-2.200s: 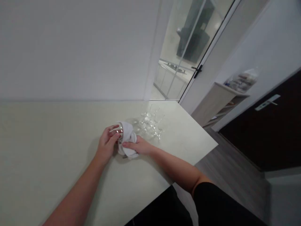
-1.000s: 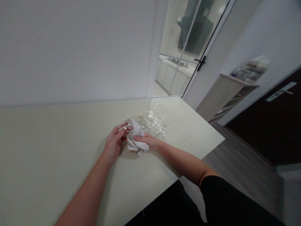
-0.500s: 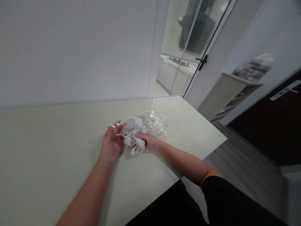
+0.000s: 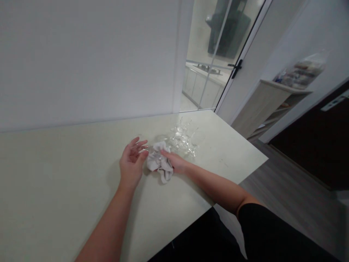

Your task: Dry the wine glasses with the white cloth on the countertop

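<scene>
My left hand (image 4: 131, 160) hovers over the pale table (image 4: 54, 174) with its fingers stretched and apart, and nothing shows in it. Right beside it, my right hand (image 4: 174, 162) grips a crumpled white cloth (image 4: 158, 162) that rests on the table. Just beyond the cloth a faint clear glass (image 4: 161, 139) seems to stand on the table. Its outline is hard to make out.
A cluster of clear stemmed glasses (image 4: 185, 140) stands near the table's far right corner. The table edge (image 4: 240, 178) runs close on the right. Behind are a white wall, a glass door with a black handle (image 4: 236, 68) and a wooden shelf unit (image 4: 261, 105).
My left hand held a clear glass against the cloth and has let it go, opening its fingers. My right hand has lowered the cloth onto the table.
</scene>
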Action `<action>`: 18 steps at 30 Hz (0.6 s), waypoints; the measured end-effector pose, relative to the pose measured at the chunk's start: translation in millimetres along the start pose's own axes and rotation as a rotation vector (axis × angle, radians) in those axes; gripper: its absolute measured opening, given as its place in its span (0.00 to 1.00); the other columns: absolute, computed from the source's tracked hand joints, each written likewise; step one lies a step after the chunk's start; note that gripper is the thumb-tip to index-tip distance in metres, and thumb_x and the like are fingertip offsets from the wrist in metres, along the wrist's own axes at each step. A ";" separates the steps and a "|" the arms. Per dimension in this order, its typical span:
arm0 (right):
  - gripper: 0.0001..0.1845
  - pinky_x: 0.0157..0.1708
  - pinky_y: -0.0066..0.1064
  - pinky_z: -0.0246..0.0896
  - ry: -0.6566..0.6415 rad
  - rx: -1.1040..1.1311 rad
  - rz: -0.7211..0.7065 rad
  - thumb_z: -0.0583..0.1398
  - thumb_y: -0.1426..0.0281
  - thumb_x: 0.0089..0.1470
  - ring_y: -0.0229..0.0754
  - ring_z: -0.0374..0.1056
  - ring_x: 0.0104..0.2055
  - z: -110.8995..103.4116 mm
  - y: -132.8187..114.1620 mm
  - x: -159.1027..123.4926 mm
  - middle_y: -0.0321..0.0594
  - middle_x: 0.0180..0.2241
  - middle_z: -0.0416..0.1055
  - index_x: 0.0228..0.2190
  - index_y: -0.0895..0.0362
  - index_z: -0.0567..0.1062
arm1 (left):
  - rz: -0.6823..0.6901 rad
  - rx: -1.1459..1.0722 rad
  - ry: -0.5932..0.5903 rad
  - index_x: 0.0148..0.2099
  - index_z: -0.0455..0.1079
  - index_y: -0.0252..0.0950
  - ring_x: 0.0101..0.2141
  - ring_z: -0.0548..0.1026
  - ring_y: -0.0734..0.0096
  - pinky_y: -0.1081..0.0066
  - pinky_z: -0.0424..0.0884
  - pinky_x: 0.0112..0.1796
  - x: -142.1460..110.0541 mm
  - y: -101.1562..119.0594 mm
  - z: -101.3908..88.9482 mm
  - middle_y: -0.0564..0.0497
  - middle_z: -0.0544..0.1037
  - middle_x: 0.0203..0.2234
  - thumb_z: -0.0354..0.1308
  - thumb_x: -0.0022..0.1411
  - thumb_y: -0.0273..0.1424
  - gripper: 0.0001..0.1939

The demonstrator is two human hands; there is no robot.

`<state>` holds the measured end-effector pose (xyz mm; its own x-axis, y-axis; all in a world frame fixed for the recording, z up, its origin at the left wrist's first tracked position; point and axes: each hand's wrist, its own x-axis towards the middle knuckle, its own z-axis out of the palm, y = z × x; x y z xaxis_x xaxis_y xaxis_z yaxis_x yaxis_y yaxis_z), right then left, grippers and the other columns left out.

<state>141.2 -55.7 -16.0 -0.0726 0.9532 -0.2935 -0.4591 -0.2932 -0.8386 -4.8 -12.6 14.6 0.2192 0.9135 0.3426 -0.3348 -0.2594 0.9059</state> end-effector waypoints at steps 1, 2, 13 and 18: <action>0.18 0.31 0.32 0.69 0.007 -0.012 -0.020 0.59 0.56 0.52 0.39 0.71 0.27 -0.3 1.1 1.9 0.41 0.27 0.75 0.34 0.59 0.73 | 0.048 0.094 -0.006 0.56 0.62 0.40 0.43 0.73 0.66 0.67 0.71 0.43 -3.4 2.8 2.0 0.44 0.72 0.48 0.66 0.47 0.38 0.34; 0.17 0.31 0.32 0.69 0.016 -0.026 -0.045 0.61 0.58 0.51 0.39 0.70 0.27 -0.5 2.4 3.7 0.40 0.27 0.74 0.34 0.59 0.73 | 0.088 0.177 -0.017 0.58 0.60 0.40 0.45 0.72 0.64 0.66 0.70 0.44 -7.1 5.2 3.9 0.43 0.71 0.49 0.66 0.47 0.38 0.36; 0.19 0.32 0.27 0.65 -0.324 -0.474 -0.085 0.64 0.57 0.44 0.35 0.68 0.29 2.0 -3.8 -15.0 0.38 0.29 0.74 0.32 0.61 0.75 | 0.337 0.362 0.212 0.60 0.55 0.42 0.48 0.69 0.64 0.65 0.70 0.44 -15.6 26.8 9.6 0.45 0.67 0.52 0.65 0.49 0.35 0.37; 0.14 0.31 0.26 0.63 -0.336 -0.965 -0.371 0.60 0.61 0.51 0.37 0.67 0.31 6.6 -0.9 -24.1 0.37 0.28 0.72 0.33 0.60 0.75 | 0.233 0.443 -0.049 0.57 0.59 0.40 0.44 0.71 0.64 0.65 0.72 0.41 -8.3 48.1 37.2 0.44 0.69 0.49 0.64 0.50 0.33 0.32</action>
<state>137.5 -77.9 -5.2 -0.3792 0.9227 0.0697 0.3767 0.2227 -0.8992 11.4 -44.3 64.5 0.2316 0.8024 0.5500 0.0386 -0.5725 0.8190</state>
